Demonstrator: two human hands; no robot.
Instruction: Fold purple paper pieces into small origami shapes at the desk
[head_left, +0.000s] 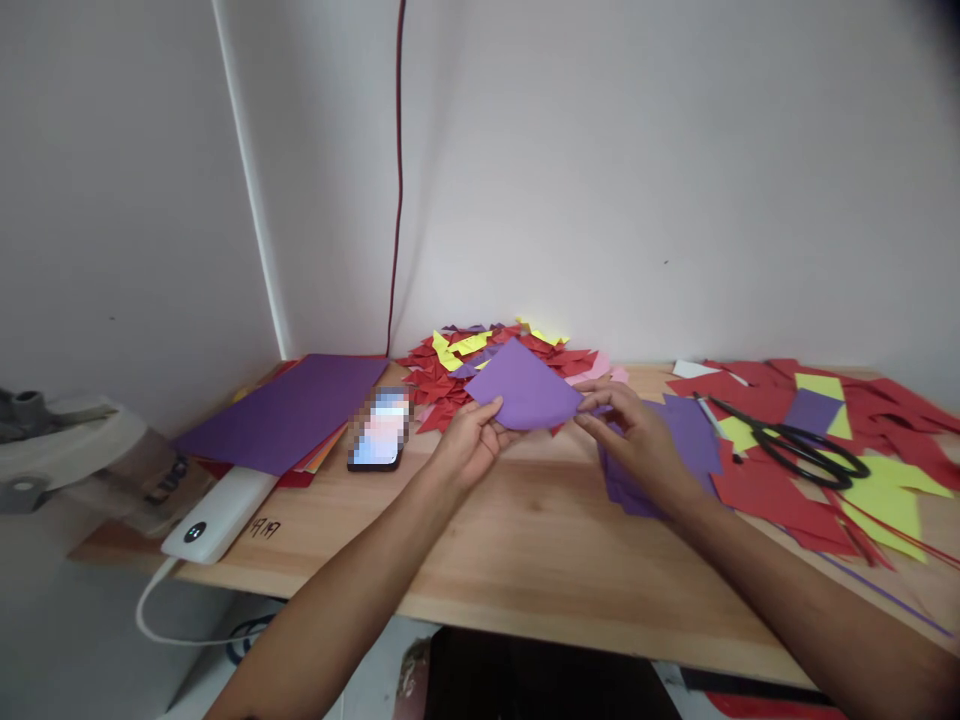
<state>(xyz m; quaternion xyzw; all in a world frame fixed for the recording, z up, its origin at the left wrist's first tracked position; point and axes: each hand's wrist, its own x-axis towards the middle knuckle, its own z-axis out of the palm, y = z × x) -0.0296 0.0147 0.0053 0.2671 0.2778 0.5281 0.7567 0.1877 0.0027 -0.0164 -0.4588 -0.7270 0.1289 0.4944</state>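
Note:
A piece of purple paper [523, 388] is held up above the wooden table [517, 540], one corner pointing up and its lower edge curving. My left hand [474, 440] pinches its lower left part, thumb in front and fingers behind. At the right corner, the fingertips of my right hand [626, 425] are closed on the paper. Beneath my right hand lies a stack of purple paper pieces [690, 440]. Behind the held sheet is a heap of small folded red, yellow and purple paper pieces [450, 375], which it partly hides.
Black-handled scissors [806, 450] and a pen [709, 412] lie among red and yellow paper scraps [787, 505] at right. At left are a phone [381, 430], a white power bank [221, 515] with a cable, and large purple sheets [292, 410]. A dark cord [399, 180] hangs down the wall.

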